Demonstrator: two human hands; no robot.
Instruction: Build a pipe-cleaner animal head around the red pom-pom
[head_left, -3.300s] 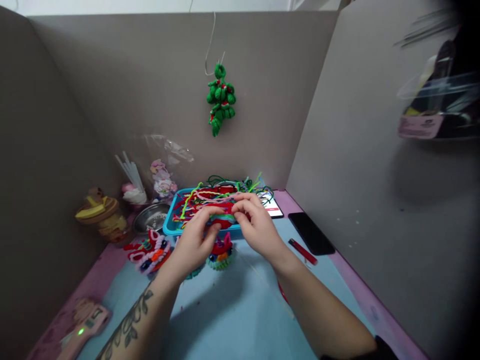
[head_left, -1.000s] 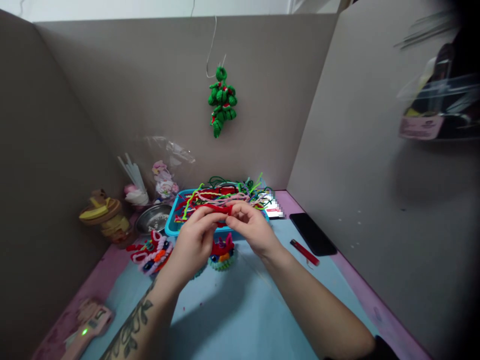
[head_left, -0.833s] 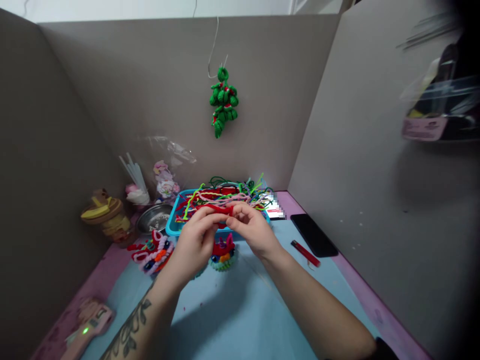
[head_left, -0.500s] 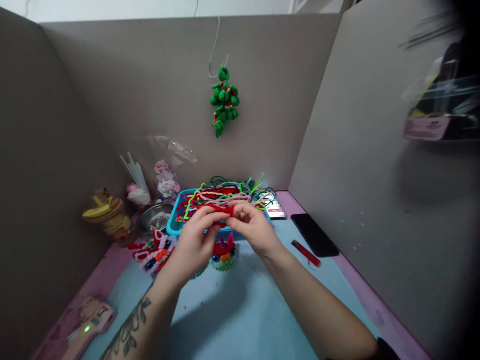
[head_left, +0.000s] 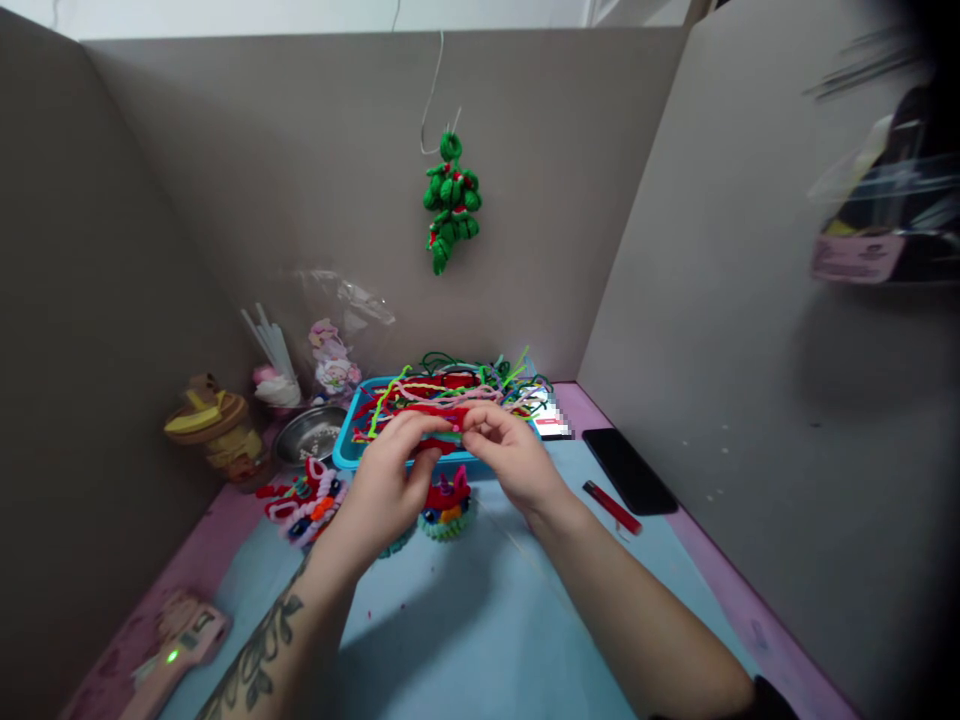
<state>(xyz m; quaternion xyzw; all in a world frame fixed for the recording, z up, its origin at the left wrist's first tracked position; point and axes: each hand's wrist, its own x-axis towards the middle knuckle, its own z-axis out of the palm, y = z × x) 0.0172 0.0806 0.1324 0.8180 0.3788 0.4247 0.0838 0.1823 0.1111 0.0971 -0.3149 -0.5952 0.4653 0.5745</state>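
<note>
My left hand point(head_left: 394, 480) is closed, thumb and fingers pinching a red fuzzy piece point(head_left: 433, 411) that looks like chenille or yarn work. At its right end, the fingertips of my right hand point(head_left: 510, 455) are pinched on the same piece. A small pink and pale spot shows between the hands; fingers hide most of the rest. Just below them sits a small fuzzy animal head point(head_left: 447, 515) in red and mint with a pink horn. Left of my left wrist lies a larger fuzzy head point(head_left: 311, 510) in lilac, red and orange.
Behind the hands stands a blue basket point(head_left: 346, 458) heaped with coloured stems. A metal bowl point(head_left: 289, 440) and lidded cup point(head_left: 225, 435) are at left, a pink glue gun point(head_left: 180, 645) front left. A phone point(head_left: 630, 470) and red cutter point(head_left: 613, 508) lie right. Grey partitions enclose the table.
The red piece has shifted slightly between my fingers, and a pink and pale spot now shows there. My right fingertips have drawn slightly right. A thin pale strand below my right hand shows more clearly.
</note>
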